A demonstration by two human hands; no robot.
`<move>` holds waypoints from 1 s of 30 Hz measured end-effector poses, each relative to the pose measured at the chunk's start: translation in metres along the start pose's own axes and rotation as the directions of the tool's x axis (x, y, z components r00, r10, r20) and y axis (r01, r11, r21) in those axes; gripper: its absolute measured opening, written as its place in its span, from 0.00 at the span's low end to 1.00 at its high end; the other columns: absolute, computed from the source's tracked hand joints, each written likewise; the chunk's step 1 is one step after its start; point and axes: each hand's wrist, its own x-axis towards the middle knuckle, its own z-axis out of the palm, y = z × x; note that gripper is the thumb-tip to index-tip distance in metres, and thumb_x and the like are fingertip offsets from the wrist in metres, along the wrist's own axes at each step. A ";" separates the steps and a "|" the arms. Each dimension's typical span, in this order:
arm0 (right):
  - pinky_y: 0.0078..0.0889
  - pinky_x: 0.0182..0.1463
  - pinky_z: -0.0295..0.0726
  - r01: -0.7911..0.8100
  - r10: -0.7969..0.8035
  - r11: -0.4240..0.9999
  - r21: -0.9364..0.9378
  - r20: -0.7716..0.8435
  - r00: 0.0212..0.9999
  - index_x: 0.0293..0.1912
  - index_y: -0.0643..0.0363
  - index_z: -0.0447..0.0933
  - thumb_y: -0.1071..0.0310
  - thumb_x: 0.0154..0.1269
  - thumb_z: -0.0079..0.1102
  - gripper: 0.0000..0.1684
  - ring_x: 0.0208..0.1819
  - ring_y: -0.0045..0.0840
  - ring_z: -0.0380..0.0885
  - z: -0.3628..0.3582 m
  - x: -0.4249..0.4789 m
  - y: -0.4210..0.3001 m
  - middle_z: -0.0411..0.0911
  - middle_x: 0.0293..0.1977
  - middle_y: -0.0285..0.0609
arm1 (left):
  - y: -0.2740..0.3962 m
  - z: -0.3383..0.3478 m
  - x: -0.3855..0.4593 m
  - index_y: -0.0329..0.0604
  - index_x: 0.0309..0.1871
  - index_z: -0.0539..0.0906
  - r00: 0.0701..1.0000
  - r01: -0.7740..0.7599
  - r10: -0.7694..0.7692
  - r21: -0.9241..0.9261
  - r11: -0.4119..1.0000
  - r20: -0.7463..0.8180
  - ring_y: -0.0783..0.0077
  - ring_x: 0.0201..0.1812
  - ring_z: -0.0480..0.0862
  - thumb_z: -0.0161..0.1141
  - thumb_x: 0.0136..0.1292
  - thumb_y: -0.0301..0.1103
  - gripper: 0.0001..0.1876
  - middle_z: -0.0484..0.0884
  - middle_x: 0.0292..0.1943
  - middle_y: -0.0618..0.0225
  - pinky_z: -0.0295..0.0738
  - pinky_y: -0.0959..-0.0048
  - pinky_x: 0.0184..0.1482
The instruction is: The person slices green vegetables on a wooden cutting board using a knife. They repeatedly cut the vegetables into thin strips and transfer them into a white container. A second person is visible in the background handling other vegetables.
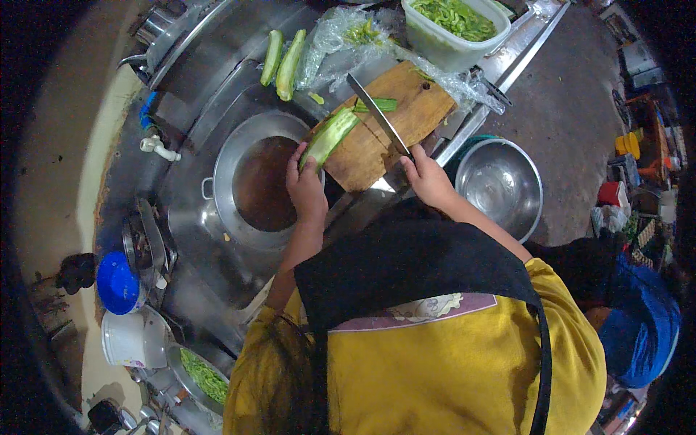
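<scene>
My left hand [307,185] grips the near end of a thick, pale-green peeled cucumber [329,138]. The cucumber lies slanted over the left edge of a wooden cutting board [402,128]. In my right hand [430,176] is a kitchen knife [380,118], its long blade pointing away to the upper left over the board. A darker green cut piece [383,104] lies partly under or behind the blade. Whether the blade touches it, I cannot tell. Beyond the board, two more peeled cucumbers [272,57] [291,65] lie side by side on the steel surface.
A metal pan [223,201] with dark liquid sits in the steel sink, left of the board, below a white tap [159,148]. Plastic wrap [326,49] and a tub of sliced greens [457,51] stand beyond. A steel bowl [497,182] is at right.
</scene>
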 end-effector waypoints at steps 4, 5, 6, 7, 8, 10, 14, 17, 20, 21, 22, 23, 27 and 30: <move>0.51 0.33 0.69 -0.064 0.065 0.998 -0.023 0.077 0.995 0.39 0.62 0.61 0.58 0.66 0.44 0.15 0.31 0.55 0.72 -0.013 0.002 -0.002 0.72 0.25 0.62 | -0.004 -0.012 0.006 0.39 0.51 0.71 0.984 0.178 -0.174 -0.167 0.970 0.040 0.66 0.48 0.73 0.51 0.57 0.22 0.17 0.73 0.47 0.60 0.69 0.71 0.50; 0.50 0.33 0.69 -0.041 0.043 0.999 -0.020 0.095 0.995 0.39 0.61 0.61 0.57 0.65 0.45 0.16 0.32 0.54 0.72 -0.014 0.002 0.002 0.72 0.25 0.62 | -0.025 -0.030 0.015 0.39 0.50 0.71 0.980 0.195 -0.190 -0.125 0.973 0.054 0.65 0.46 0.73 0.52 0.57 0.22 0.16 0.73 0.46 0.60 0.70 0.70 0.48; 0.50 0.34 0.70 -0.024 0.026 0.999 -0.023 0.109 0.994 0.40 0.61 0.62 0.56 0.65 0.45 0.16 0.32 0.54 0.73 -0.018 0.003 0.004 0.73 0.26 0.62 | -0.027 -0.033 0.018 0.38 0.49 0.71 0.975 0.216 -0.210 -0.086 0.972 0.073 0.65 0.45 0.74 0.52 0.56 0.21 0.15 0.73 0.44 0.60 0.71 0.70 0.47; 0.50 0.35 0.70 0.006 0.015 0.994 -0.105 0.200 0.980 0.40 0.61 0.63 0.56 0.65 0.45 0.17 0.33 0.53 0.73 -0.023 0.005 0.004 0.73 0.26 0.61 | -0.029 -0.038 0.020 0.37 0.47 0.71 0.947 0.321 -0.314 -0.264 0.910 0.072 0.65 0.44 0.74 0.52 0.56 0.21 0.14 0.73 0.44 0.60 0.72 0.70 0.46; 0.49 0.36 0.70 0.045 0.011 0.982 -0.183 0.292 0.956 0.41 0.61 0.63 0.55 0.65 0.44 0.17 0.34 0.53 0.73 -0.031 0.008 0.003 0.73 0.27 0.61 | -0.030 -0.044 0.022 0.36 0.46 0.71 0.908 0.406 -0.410 -0.431 0.806 0.089 0.65 0.43 0.74 0.53 0.55 0.21 0.14 0.73 0.43 0.60 0.73 0.70 0.44; 0.49 0.38 0.71 0.119 -0.009 0.960 -0.252 0.398 0.918 0.42 0.61 0.65 0.54 0.65 0.43 0.18 0.34 0.51 0.74 -0.037 0.018 0.004 0.74 0.28 0.60 | -0.017 -0.038 0.021 0.34 0.44 0.71 0.850 0.478 -0.510 -0.604 0.638 0.134 0.64 0.42 0.74 0.53 0.54 0.20 0.12 0.73 0.41 0.59 0.75 0.71 0.42; 0.50 0.39 0.71 0.258 -0.123 0.933 -0.253 0.449 0.885 0.43 0.57 0.67 0.53 0.65 0.40 0.18 0.35 0.50 0.75 -0.029 0.061 0.035 0.75 0.31 0.56 | 0.003 -0.035 0.016 0.30 0.42 0.70 0.839 0.462 -0.534 -0.656 0.596 0.106 0.61 0.41 0.74 0.52 0.53 0.19 0.12 0.72 0.40 0.55 0.76 0.72 0.40; 0.49 0.40 0.72 0.266 -0.101 0.899 -0.348 0.427 0.899 0.43 0.52 0.68 0.52 0.64 0.39 0.17 0.37 0.48 0.75 -0.043 0.100 0.039 0.76 0.34 0.53 | 0.012 -0.038 0.016 0.28 0.44 0.69 0.830 0.452 -0.554 -0.666 0.593 0.070 0.60 0.40 0.74 0.52 0.52 0.19 0.14 0.72 0.39 0.53 0.77 0.72 0.40; 0.47 0.41 0.72 0.251 -0.109 0.839 -0.484 0.303 0.947 0.43 0.53 0.69 0.55 0.63 0.41 0.15 0.39 0.47 0.75 -0.056 0.142 0.058 0.76 0.34 0.52 | 0.015 -0.046 0.016 0.27 0.46 0.68 0.834 0.451 -0.551 -0.620 0.642 0.037 0.60 0.39 0.74 0.52 0.53 0.20 0.16 0.71 0.39 0.53 0.77 0.72 0.40; 0.46 0.41 0.72 0.203 -0.080 0.831 -0.519 0.249 0.965 0.42 0.54 0.68 0.55 0.63 0.41 0.15 0.39 0.47 0.74 -0.059 0.151 0.056 0.76 0.34 0.52 | 0.011 -0.052 0.016 0.27 0.47 0.68 0.838 0.447 -0.546 -0.598 0.666 0.019 0.60 0.39 0.74 0.52 0.53 0.21 0.16 0.71 0.39 0.52 0.77 0.72 0.40; 0.46 0.41 0.71 0.148 -0.049 0.817 -0.558 0.187 0.981 0.41 0.54 0.68 0.55 0.64 0.41 0.15 0.39 0.47 0.74 -0.065 0.159 0.055 0.75 0.34 0.53 | 0.004 -0.058 0.018 0.27 0.47 0.67 0.844 0.454 -0.535 -0.577 0.679 0.034 0.59 0.39 0.74 0.51 0.54 0.22 0.17 0.71 0.40 0.52 0.77 0.71 0.41; 0.45 0.41 0.71 0.090 -0.021 0.803 -0.589 0.123 0.992 0.41 0.55 0.68 0.54 0.64 0.40 0.15 0.39 0.48 0.74 -0.070 0.165 0.055 0.75 0.34 0.53 | 0.001 -0.062 0.019 0.27 0.48 0.67 0.851 0.458 -0.524 -0.553 0.696 0.046 0.59 0.40 0.75 0.51 0.54 0.23 0.17 0.71 0.41 0.51 0.77 0.71 0.42; 0.49 0.40 0.71 0.007 -0.036 0.916 -0.401 -0.064 0.997 0.41 0.56 0.68 0.51 0.63 0.45 0.18 0.37 0.52 0.73 -0.066 0.158 0.059 0.75 0.33 0.56 | 0.015 -0.054 0.014 0.30 0.50 0.67 0.850 0.494 -0.519 -0.484 0.723 0.092 0.56 0.45 0.75 0.50 0.56 0.23 0.17 0.72 0.45 0.52 0.76 0.68 0.49; 0.47 0.40 0.72 -0.040 0.011 0.959 -0.280 -0.106 0.994 0.41 0.56 0.70 0.53 0.62 0.47 0.17 0.38 0.50 0.74 -0.058 0.126 0.049 0.75 0.34 0.56 | 0.007 -0.051 0.016 0.32 0.52 0.67 0.883 0.469 -0.421 -0.393 0.791 0.208 0.54 0.50 0.73 0.49 0.58 0.24 0.18 0.71 0.49 0.53 0.72 0.64 0.55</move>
